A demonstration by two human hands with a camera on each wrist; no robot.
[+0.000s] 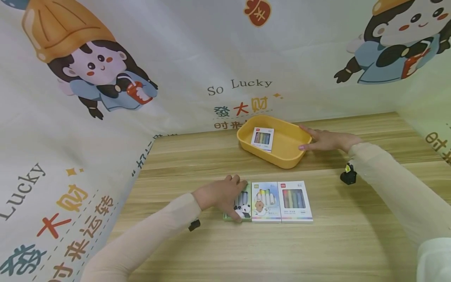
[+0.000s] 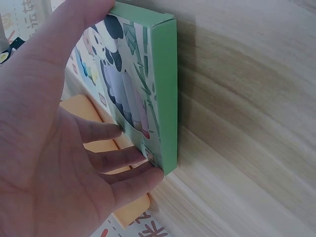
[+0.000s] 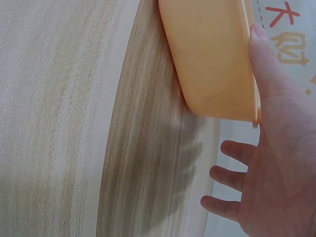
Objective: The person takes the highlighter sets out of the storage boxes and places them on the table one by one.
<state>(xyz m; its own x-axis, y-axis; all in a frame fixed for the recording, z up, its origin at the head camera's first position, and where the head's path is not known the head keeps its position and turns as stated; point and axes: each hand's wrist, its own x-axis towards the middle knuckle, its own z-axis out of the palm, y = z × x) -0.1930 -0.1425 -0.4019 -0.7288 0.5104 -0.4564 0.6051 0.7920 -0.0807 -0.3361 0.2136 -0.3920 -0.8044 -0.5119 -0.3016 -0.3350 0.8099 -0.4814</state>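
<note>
My left hand (image 1: 225,194) holds a flat green panda box (image 2: 129,81), thumb at its near end and fingertips at its far end. A window in the box shows several coloured sticks. Edge to edge with it lie a light-blue box (image 1: 266,211) with a cartoon animal and a white box (image 1: 296,213) with a colour window. My right hand (image 1: 325,141) touches the right end of a yellow basket (image 1: 278,157). Its thumb (image 3: 261,52) rests on the rim, and several fingers are spread beside the wall. Inside the basket, another white box (image 1: 262,139) leans at the left end.
A wood-grain table (image 1: 211,250) bears everything. Behind it and along both sides hangs a white printed cloth (image 1: 183,47) with cartoon figures and lettering. The basket stands close to the back cloth, beyond the row of boxes.
</note>
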